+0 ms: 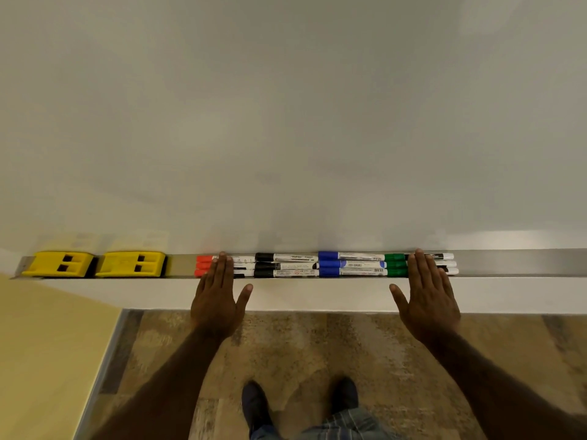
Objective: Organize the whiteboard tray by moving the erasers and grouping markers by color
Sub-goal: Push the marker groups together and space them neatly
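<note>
Two yellow erasers (58,264) (131,264) sit side by side at the left end of the metal tray (521,262). To their right lie markers in colour groups: three red-capped (204,266), three black-capped (264,265), three blue-capped (329,264), three green-capped (395,265). My left hand (217,296) lies flat, fingers over the red markers' barrels. Over the barrels of the green markers my right hand (427,296) also rests flat. Neither hand grips anything.
The whiteboard (286,122) rises behind the tray. A yellow wall (41,344) is at the lower left. Below are a patterned floor (301,344) and my shoes (257,404). The tray's right stretch holds nothing.
</note>
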`<state>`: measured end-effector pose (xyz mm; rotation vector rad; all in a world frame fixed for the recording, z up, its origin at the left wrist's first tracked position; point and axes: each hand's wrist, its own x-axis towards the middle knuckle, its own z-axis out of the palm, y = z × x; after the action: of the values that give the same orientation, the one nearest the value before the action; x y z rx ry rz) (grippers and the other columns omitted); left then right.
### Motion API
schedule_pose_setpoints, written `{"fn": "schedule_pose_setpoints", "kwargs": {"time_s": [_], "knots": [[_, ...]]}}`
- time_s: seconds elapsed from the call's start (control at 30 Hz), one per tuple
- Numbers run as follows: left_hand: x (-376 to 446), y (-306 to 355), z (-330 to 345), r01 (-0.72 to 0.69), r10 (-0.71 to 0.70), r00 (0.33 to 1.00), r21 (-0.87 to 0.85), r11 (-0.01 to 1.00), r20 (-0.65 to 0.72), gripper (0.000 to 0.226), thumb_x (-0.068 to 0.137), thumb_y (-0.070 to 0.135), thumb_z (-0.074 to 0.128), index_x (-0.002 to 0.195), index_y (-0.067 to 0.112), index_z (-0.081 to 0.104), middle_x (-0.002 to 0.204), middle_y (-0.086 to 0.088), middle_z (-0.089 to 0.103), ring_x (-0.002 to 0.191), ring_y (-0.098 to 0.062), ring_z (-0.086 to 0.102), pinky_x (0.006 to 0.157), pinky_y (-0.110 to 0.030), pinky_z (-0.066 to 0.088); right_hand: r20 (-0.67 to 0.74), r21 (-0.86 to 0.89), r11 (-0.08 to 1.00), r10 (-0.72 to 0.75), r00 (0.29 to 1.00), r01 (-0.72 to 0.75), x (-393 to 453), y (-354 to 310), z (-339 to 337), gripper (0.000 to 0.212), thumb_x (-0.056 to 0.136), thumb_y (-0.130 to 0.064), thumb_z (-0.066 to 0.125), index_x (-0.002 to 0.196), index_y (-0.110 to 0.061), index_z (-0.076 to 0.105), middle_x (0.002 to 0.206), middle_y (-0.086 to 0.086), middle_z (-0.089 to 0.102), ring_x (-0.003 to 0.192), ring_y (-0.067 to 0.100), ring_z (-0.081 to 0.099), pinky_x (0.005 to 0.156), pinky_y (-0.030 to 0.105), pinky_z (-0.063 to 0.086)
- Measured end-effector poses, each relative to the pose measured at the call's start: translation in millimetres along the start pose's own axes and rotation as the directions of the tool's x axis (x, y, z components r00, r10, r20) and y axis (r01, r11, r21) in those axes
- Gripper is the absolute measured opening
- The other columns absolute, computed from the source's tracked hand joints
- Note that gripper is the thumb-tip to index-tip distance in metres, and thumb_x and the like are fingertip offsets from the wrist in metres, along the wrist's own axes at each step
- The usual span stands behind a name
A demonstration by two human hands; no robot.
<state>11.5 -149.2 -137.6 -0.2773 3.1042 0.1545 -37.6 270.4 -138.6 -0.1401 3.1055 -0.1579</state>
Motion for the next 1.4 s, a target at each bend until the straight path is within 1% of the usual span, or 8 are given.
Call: {"fn": "schedule_pose_setpoints", "kwargs": {"time_s": [0.3,0.67,0.77,0.9,1.0,1.13,1.2,1.4], "knots": [[-1,-19,-7,0.022,-0.021,1.0,-0.039,0.999,0.018,0.082,0.09,0.068,0.016,0.153,0.017,0.003,0.162,-0.002,0.001,0.149,-0.019,0.0,0.119,-0.042,0.015,-0.007,0.019,0.999,0.03,1.0,-0.03,0,16,-1,0.079,0.093,-0.062,0.01,0.152,-0.011,0.005,0.161,0.008,0.003,0.149,0.021,0.0,0.12,0.042,0.01],[-1,-33,-13,0.013,-0.012,1.0,-0.019,1.0,0.027,0.088,0.087,0.072,0.01,0.152,0.014,0.001,0.162,-0.006,0.0,0.149,-0.021,-0.003,0.12,-0.044,0.014,-0.022,0.04,0.999,0.038,0.999,-0.037,-2,39,-4,0.08,0.093,-0.062,0.015,0.152,-0.009,0.009,0.161,0.01,0.009,0.149,0.022,0.004,0.119,0.045,0.015],[-7,-10,-13,0.005,-0.005,1.0,-0.006,1.0,-0.016,0.084,0.089,0.069,0.016,0.152,0.017,-0.004,0.162,-0.006,-0.003,0.149,-0.022,-0.003,0.12,-0.045,0.014,-0.029,0.054,0.998,0.022,0.999,-0.021,-5,23,-5,0.08,0.093,-0.062,0.016,0.153,-0.01,0.004,0.162,0.01,0.002,0.149,0.022,-0.001,0.119,0.046,0.015],[-11,56,-2,-0.202,0.2,0.979,-0.025,0.979,-0.048,0.082,0.092,0.065,0.026,0.153,0.017,-0.002,0.163,-0.005,-0.005,0.149,-0.02,-0.004,0.12,-0.036,0.0,-0.045,0.069,0.99,-0.119,0.992,0.122,-5,-34,-4,0.08,0.094,-0.061,0.023,0.153,-0.01,0.006,0.162,0.011,0.002,0.149,0.024,-0.001,0.119,0.038,0.002],[-12,98,6,-0.284,0.284,0.958,-0.012,0.959,-0.025,0.082,0.092,0.066,0.025,0.153,0.017,-0.002,0.163,-0.003,-0.007,0.149,-0.018,-0.006,0.119,-0.035,-0.004,-0.032,0.072,0.975,-0.207,0.978,0.209,-4,-75,0,0.079,0.094,-0.062,0.024,0.153,-0.012,0.006,0.161,0.009,0.004,0.149,0.022,0.001,0.119,0.038,0.002],[-6,120,12,-0.288,0.288,0.958,0.006,0.958,0.01,0.081,0.092,0.067,0.021,0.153,0.019,-0.001,0.163,-0.003,-0.006,0.149,-0.02,-0.005,0.121,-0.041,0.006,0.016,0.069,0.971,-0.23,0.973,0.229,1,-96,6,0.077,0.094,-0.064,0.017,0.152,-0.015,0.006,0.16,0.005,0.005,0.148,0.02,0.001,0.118,0.039,0.005],[-4,121,14,-0.283,0.282,0.959,0.019,0.959,0.032,0.079,0.092,0.068,0.02,0.153,0.02,0.0,0.163,-0.004,-0.006,0.149,-0.021,-0.006,0.12,-0.043,0.009,0.038,0.054,0.97,-0.237,0.971,0.235,5,-97,8,0.077,0.093,-0.065,0.013,0.151,-0.016,0.003,0.16,0.004,0.002,0.147,0.02,-0.003,0.117,0.038,0.002],[-2,116,16,-0.279,0.277,0.959,0.035,0.96,0.049,0.079,0.092,0.068,0.021,0.153,0.022,0.001,0.163,-0.004,-0.001,0.149,-0.021,-0.004,0.119,-0.043,0.008,0.064,0.034,0.965,-0.26,0.963,0.258,8,-88,10,0.075,0.093,-0.064,0.013,0.152,-0.018,-0.002,0.161,0.002,-0.003,0.148,0.019,-0.006,0.118,0.038,0.002]]}}
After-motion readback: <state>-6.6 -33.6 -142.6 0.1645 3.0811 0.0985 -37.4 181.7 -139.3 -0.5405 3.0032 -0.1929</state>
